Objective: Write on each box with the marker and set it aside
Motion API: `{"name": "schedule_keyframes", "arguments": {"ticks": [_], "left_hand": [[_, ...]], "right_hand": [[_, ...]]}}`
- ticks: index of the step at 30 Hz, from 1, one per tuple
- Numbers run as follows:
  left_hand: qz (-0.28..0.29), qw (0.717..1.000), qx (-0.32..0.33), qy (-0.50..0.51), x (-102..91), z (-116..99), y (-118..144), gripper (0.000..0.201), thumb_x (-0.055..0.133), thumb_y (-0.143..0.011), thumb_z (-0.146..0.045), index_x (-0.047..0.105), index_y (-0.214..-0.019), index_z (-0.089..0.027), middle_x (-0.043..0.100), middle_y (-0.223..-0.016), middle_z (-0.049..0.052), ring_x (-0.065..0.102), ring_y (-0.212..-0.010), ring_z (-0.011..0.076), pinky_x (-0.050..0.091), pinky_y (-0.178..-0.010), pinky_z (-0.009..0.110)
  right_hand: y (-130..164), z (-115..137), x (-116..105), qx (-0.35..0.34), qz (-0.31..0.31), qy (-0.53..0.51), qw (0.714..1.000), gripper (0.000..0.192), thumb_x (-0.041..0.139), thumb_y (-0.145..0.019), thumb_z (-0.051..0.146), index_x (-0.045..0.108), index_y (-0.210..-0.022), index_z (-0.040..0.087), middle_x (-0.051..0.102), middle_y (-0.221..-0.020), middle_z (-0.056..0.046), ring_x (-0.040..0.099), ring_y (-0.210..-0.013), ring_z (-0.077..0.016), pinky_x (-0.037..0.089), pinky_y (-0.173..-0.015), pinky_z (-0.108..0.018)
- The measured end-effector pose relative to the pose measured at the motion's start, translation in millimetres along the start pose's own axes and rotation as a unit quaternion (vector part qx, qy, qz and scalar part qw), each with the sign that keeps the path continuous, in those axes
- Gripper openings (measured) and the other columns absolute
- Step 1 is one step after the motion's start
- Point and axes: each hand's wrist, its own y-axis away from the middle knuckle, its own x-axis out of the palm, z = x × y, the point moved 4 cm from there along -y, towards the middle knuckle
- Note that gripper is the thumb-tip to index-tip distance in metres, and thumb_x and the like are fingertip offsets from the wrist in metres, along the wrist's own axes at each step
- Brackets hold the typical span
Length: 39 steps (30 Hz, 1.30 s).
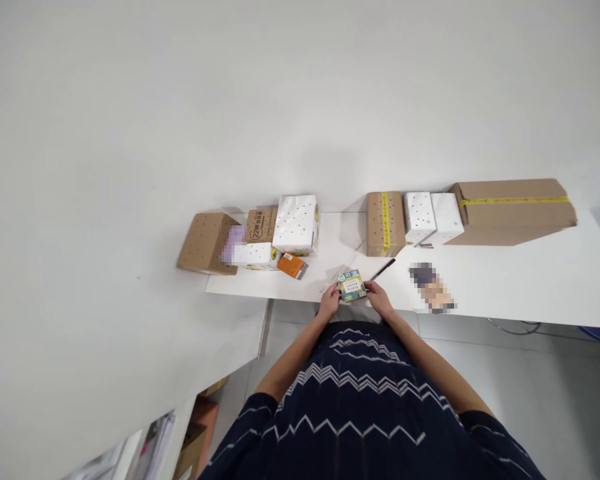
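A small green, blue and yellow printed box is held level between my two hands, over the near edge of the white table. My left hand grips its left side, fingers closed against the edge. On the opposite side, my right hand grips the right edge with its fingertips. Just beyond my right hand lies a black pen. An orange box rests on the table to the left of the printed box.
Brown and white cartons line the wall at left, including a spotted white box. A yellow-taped carton, two white packs and a long carton stand at right. A blurred flat object lies on the white table.
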Motion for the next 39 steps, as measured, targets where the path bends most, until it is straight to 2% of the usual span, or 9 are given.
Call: {"name": "schedule_keyframes", "arguments": {"ticks": [6,12,14,18,22,28,33,36,39], "left_hand": [[0.02,0.998,-0.012,0.052,0.6,-1.3,-6.6,0.041,0.06,-0.074,-0.018,0.068,-0.114,-0.015,0.073,-0.093,0.006,0.067,-0.072,0.016,0.055,-0.074,0.034],[-0.013,0.995,0.025,0.097,-9.1,-9.9,-4.9,0.031,0.063,-0.073,-0.022,0.073,-0.101,-0.016,0.072,-0.107,0.009,0.066,-0.1,0.0221,0.051,-0.093,0.039],[-0.026,0.994,0.031,0.103,-11.2,-10.8,-3.5,0.027,0.065,-0.071,-0.023,0.074,-0.096,-0.016,0.072,-0.107,0.009,0.065,-0.103,0.0232,0.05,-0.095,0.04],[-0.046,0.993,0.02,0.108,-12.1,-8.6,-0.4,0.02,0.068,-0.07,-0.027,0.073,-0.085,-0.016,0.073,-0.098,0.008,0.066,-0.097,0.023,0.051,-0.092,0.041],[-0.047,0.992,-0.005,0.118,-10.1,-8.6,3.6,0.019,0.068,-0.071,-0.033,0.068,-0.077,-0.015,0.073,-0.092,0.007,0.068,-0.086,0.0198,0.054,-0.081,0.036],[-0.027,0.989,-0.048,0.141,-4.3,-18.3,5.3,0.038,0.064,-0.075,-0.05,0.062,-0.091,-0.015,0.07,-0.093,0.008,0.068,-0.077,0.0176,0.055,-0.068,0.03],[-0.011,0.984,-0.075,0.163,-2.6,-26.8,4.0,0.056,0.055,-0.081,-0.06,0.05,-0.12,-0.019,0.067,-0.103,0.01,0.068,-0.077,0.0184,0.055,-0.064,0.031],[0.018,0.979,-0.087,0.184,1.1,-30.0,5.8,0.063,0.061,-0.079,-0.058,0.044,-0.128,-0.022,0.065,-0.113,0.011,0.068,-0.08,0.019,0.055,-0.064,0.03],[0.021,0.98,-0.087,0.178,3.7,-31.0,7.4,0.069,0.073,-0.071,-0.049,0.043,-0.129,-0.024,0.064,-0.116,0.01,0.068,-0.083,0.02,0.055,-0.063,0.029]], "right_hand": [[3.3,9.3,0.2,0.017,0.013,-0.017,1.0,0.037,0.045,-0.061,0.022,0.068,-0.091,0.021,0.073,-0.094,-0.004,0.066,-0.093,-0.0236,0.051,-0.085,-0.038],[5.2,15.9,1.2,-0.008,-0.003,-0.042,0.999,0.036,0.045,-0.062,0.024,0.066,-0.09,0.021,0.072,-0.102,-0.004,0.061,-0.105,-0.0253,0.047,-0.091,-0.04],[5.7,18.3,2.9,-0.018,0.0,-0.053,0.998,0.035,0.045,-0.062,0.025,0.065,-0.09,0.021,0.072,-0.102,-0.004,0.061,-0.107,-0.0251,0.047,-0.092,-0.041],[6.6,19.7,4.5,-0.022,0.004,-0.063,0.998,0.033,0.047,-0.062,0.027,0.065,-0.089,0.022,0.072,-0.098,-0.005,0.063,-0.102,-0.0248,0.048,-0.091,-0.042],[8.1,18.7,3.3,-0.016,0.005,-0.051,0.999,0.031,0.047,-0.063,0.029,0.065,-0.087,0.022,0.072,-0.097,-0.004,0.065,-0.094,-0.0236,0.05,-0.087,-0.04],[11.9,26.1,2.8,-0.014,0.005,-0.021,1.0,0.033,0.052,-0.067,0.028,0.066,-0.096,0.023,0.069,-0.107,-0.005,0.063,-0.091,-0.023,0.051,-0.08,-0.039],[12.1,36.4,9.2,-0.064,0.02,-0.005,0.998,0.03,0.057,-0.068,0.031,0.07,-0.095,0.025,0.064,-0.115,-0.005,0.058,-0.107,-0.0232,0.048,-0.089,-0.038],[15.5,41.8,15.7,-0.125,0.044,0.023,0.991,0.028,0.058,-0.069,0.031,0.072,-0.093,0.025,0.062,-0.118,-0.007,0.055,-0.114,-0.0236,0.046,-0.093,-0.039],[19.6,43.6,20.8,-0.162,0.074,0.053,0.983,0.029,0.054,-0.073,0.029,0.072,-0.096,0.025,0.062,-0.117,-0.007,0.056,-0.112,-0.0226,0.047,-0.091,-0.039]]}}
